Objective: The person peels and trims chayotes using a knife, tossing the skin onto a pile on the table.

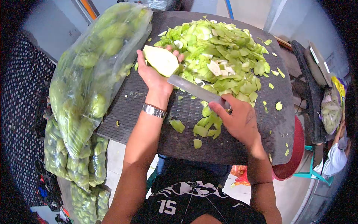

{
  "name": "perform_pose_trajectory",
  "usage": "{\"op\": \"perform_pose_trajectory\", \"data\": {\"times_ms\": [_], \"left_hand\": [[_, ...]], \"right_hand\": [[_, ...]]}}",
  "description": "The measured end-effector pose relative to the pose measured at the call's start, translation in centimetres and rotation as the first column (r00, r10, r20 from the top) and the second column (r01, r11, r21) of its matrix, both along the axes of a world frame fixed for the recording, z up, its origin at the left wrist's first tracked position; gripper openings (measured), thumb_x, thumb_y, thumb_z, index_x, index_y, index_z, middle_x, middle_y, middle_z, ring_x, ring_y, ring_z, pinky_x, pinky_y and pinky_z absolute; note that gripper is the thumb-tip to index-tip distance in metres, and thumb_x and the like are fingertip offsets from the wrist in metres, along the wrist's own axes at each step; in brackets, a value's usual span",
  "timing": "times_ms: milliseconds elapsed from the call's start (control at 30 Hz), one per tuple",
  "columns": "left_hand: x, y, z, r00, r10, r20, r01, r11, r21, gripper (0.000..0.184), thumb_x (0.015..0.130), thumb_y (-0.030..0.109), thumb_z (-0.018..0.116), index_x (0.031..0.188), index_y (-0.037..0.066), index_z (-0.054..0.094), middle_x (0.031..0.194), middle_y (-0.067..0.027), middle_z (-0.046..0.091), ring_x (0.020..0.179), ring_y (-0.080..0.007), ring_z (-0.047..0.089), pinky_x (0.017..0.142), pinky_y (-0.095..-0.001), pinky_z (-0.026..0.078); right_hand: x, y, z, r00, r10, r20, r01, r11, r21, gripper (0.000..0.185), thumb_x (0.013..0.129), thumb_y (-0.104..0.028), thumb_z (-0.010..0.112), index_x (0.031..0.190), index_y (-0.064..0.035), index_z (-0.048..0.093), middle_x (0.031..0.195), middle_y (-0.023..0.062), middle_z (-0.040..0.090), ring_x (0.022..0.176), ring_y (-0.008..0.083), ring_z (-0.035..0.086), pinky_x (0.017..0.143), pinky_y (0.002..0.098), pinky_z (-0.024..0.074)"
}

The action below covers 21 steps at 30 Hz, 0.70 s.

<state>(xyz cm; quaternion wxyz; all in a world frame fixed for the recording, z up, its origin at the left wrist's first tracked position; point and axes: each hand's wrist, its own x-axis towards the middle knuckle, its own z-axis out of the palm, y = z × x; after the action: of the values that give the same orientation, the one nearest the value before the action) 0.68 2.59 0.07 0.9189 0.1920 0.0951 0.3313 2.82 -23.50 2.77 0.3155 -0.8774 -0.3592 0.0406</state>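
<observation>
On the upturned palm of my left hand (158, 74) rests a pale, peeled piece of green vegetable (162, 61), its fingers curled up around the far side. My right hand (238, 117) is closed round the handle end of a knife (197, 90). The wide blade points left, and its tip is at the lower edge of the peeled piece; whether it touches cannot be told. Behind and right of the blade, a large heap of green peelings (223, 56) lies on the dark textured table (138, 112). Smaller peelings (205, 127) lie below the knife.
A big clear bag of green vegetables (93, 63) lies along the table's left side. More filled bags (71, 156) are below it. Beyond the right edge are a red tub (294, 153), a teal stool (311, 171), a filled bag (331, 112) and part of another person (335, 158).
</observation>
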Motion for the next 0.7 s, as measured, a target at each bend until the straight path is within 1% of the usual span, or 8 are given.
{"op": "perform_pose_trajectory", "data": {"times_ms": [100,200,300,367,467,567,667,700], "left_hand": [[-0.3,-0.2,0.3,0.999,-0.001,0.044,-0.001,0.999,0.042,0.061,0.101,0.063,0.043,0.109,0.005,0.059,0.11,-0.0187,0.064,0.094,-0.0385,0.062,0.09,-0.0572,0.052],[-0.5,-0.4,0.5,0.996,-0.018,0.086,0.013,0.998,0.06,0.06,0.101,0.063,0.043,0.108,0.006,0.06,0.109,-0.0176,0.064,0.093,-0.0377,0.062,0.088,-0.0559,0.052],[-0.6,-0.5,0.6,0.993,-0.026,0.112,0.015,0.995,0.097,0.06,0.1,0.063,0.044,0.109,0.006,0.06,0.109,-0.0169,0.064,0.093,-0.0377,0.062,0.088,-0.0551,0.052],[-0.6,-0.4,0.4,0.991,-0.033,0.132,0.015,0.991,0.134,0.06,0.1,0.064,0.045,0.11,0.007,0.06,0.109,-0.0166,0.064,0.093,-0.0376,0.062,0.088,-0.0551,0.052],[-0.7,-0.5,0.5,0.99,-0.042,0.134,0.025,0.991,0.129,0.059,0.1,0.064,0.046,0.111,0.007,0.06,0.108,-0.0159,0.064,0.094,-0.0382,0.063,0.088,-0.0551,0.053],[-0.7,-0.5,0.4,0.987,-0.066,0.148,0.049,0.992,0.117,0.059,0.1,0.064,0.046,0.112,0.008,0.059,0.111,-0.0164,0.063,0.097,-0.0397,0.064,0.088,-0.0568,0.052],[-0.7,-1.6,1.1,0.994,-0.042,0.106,0.031,0.994,0.108,0.058,0.1,0.064,0.045,0.111,0.008,0.06,0.119,-0.0183,0.062,0.108,-0.0441,0.063,0.09,-0.0592,0.052],[-0.7,-1.7,1.2,0.989,-0.064,0.134,0.049,0.993,0.108,0.058,0.101,0.064,0.045,0.111,0.009,0.06,0.122,-0.0184,0.061,0.112,-0.0457,0.061,0.091,-0.0604,0.051]], "right_hand": [[-0.3,0.3,0.4,0.998,-0.022,-0.065,0.021,1.0,-0.02,0.051,0.094,-0.054,0.066,0.091,-0.0031,0.067,0.07,0.0201,0.066,0.07,0.0409,0.069,0.063,0.0487,0.0516],[-0.3,0.3,0.3,0.999,-0.032,-0.022,0.032,0.999,0.016,0.052,0.094,-0.055,0.066,0.092,-0.0032,0.067,0.071,0.0201,0.066,0.071,0.0411,0.069,0.064,0.0489,0.0515],[-0.4,0.5,0.0,0.999,-0.034,-0.002,0.035,0.999,0.013,0.052,0.094,-0.055,0.066,0.093,-0.0035,0.067,0.073,0.0199,0.067,0.072,0.0412,0.069,0.065,0.0488,0.0517],[-0.4,0.5,-0.1,0.999,-0.031,-0.023,0.031,0.999,0.029,0.051,0.094,-0.054,0.067,0.094,-0.0037,0.067,0.073,0.0196,0.067,0.071,0.0412,0.069,0.065,0.0488,0.0519],[-0.4,0.5,-0.1,0.999,-0.03,-0.039,0.031,0.999,0.029,0.05,0.094,-0.054,0.068,0.094,-0.0039,0.067,0.073,0.0194,0.067,0.071,0.041,0.069,0.065,0.0487,0.0521],[-0.4,0.6,-0.3,0.999,-0.038,-0.032,0.039,0.999,0.033,0.05,0.093,-0.054,0.068,0.094,-0.0041,0.067,0.072,0.0195,0.067,0.071,0.0409,0.069,0.065,0.0485,0.0521],[-0.3,0.6,-0.2,0.998,-0.056,-0.017,0.056,0.998,0.022,0.051,0.093,-0.055,0.068,0.095,-0.0041,0.067,0.072,0.0196,0.068,0.071,0.0409,0.069,0.064,0.0485,0.052],[-0.3,0.6,-0.2,0.998,-0.061,-0.012,0.061,0.998,0.014,0.051,0.093,-0.055,0.068,0.095,-0.0041,0.067,0.073,0.0196,0.068,0.071,0.0409,0.069,0.064,0.0485,0.052]]}}
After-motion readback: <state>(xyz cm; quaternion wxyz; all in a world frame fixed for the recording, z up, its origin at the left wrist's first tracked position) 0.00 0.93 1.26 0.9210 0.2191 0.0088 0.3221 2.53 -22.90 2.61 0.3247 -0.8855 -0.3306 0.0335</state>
